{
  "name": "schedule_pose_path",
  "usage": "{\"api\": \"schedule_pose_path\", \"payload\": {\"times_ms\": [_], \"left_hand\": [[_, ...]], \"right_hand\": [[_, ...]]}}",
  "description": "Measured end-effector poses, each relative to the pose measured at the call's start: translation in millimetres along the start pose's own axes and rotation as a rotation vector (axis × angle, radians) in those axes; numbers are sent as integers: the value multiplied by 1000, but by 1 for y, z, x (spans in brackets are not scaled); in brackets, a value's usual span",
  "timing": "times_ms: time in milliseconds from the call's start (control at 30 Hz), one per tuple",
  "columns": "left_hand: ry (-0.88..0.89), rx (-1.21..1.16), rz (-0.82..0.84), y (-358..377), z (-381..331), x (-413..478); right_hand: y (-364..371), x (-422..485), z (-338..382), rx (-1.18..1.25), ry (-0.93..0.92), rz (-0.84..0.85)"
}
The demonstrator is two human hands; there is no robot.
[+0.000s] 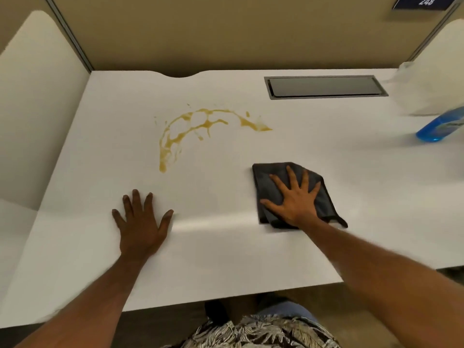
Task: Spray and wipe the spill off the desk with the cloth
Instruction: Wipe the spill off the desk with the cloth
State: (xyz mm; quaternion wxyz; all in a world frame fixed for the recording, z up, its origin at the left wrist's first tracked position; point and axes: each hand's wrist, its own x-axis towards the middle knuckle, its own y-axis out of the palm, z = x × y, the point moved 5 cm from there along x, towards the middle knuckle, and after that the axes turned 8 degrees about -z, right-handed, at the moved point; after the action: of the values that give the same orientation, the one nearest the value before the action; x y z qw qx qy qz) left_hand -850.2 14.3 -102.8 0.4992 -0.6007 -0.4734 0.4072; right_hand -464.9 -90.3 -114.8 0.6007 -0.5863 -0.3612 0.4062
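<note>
A brown, arc-shaped spill (pixel 200 124) lies on the white desk (pixel 226 252), left of centre. A folded dark grey cloth (pixel 266 177) sits to its lower right. My right hand (pixel 295 199) presses flat on the cloth, fingers spread, not closed around it. My left hand (pixel 143 227) rests flat on the bare desk below the spill, fingers apart and holding nothing. A blue spray bottle (pixel 439 126) stands at the far right edge, blurred, apart from both hands.
A grey recessed cable tray (pixel 324 87) is set into the desk at the back right. Beige partition walls (pixel 226 33) close the back, white side panels (pixel 37 109) flank both sides. The front desk edge runs just above my patterned shirt.
</note>
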Motion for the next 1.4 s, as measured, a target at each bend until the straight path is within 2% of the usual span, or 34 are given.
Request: {"api": "schedule_pose_path", "payload": {"times_ms": [133, 267, 367, 467, 533, 700, 767, 867, 967, 1033, 1167, 1300, 1400], "left_hand": [[11, 33, -4, 6, 3, 2], [32, 33, 4, 13, 9, 3], [26, 48, 23, 14, 12, 1], [55, 52, 9, 10, 2, 9], [74, 44, 1, 6, 0, 9], [217, -34, -13, 15, -36, 5], [285, -46, -9, 21, -56, 6], [369, -49, -16, 32, -82, 7], [407, -35, -11, 41, -98, 5], [403, -52, -18, 43, -101, 5], [398, -55, -31, 44, -99, 5], [397, -63, -39, 47, -98, 5], [406, -48, -48, 48, -97, 6]], "right_hand": [[1, 52, 43, 33, 20, 43], [7, 23, 91, 12, -272, 28], [15, -25, 70, 45, -384, -77], [11, -28, 9, 37, -275, -93], [5, -10, -14, 4, -176, -46], [-8, 48, -7, 14, 24, -3], [-9, 67, 15, 23, 15, 2], [3, 53, 44, -1, -150, -2], [12, 5, 22, 10, -306, -91], [11, -8, -15, 8, -287, -117], [3, 20, -48, -7, -100, -47], [-2, 68, -13, 25, 29, 6], [0, 70, 36, 46, -83, 21]]}}
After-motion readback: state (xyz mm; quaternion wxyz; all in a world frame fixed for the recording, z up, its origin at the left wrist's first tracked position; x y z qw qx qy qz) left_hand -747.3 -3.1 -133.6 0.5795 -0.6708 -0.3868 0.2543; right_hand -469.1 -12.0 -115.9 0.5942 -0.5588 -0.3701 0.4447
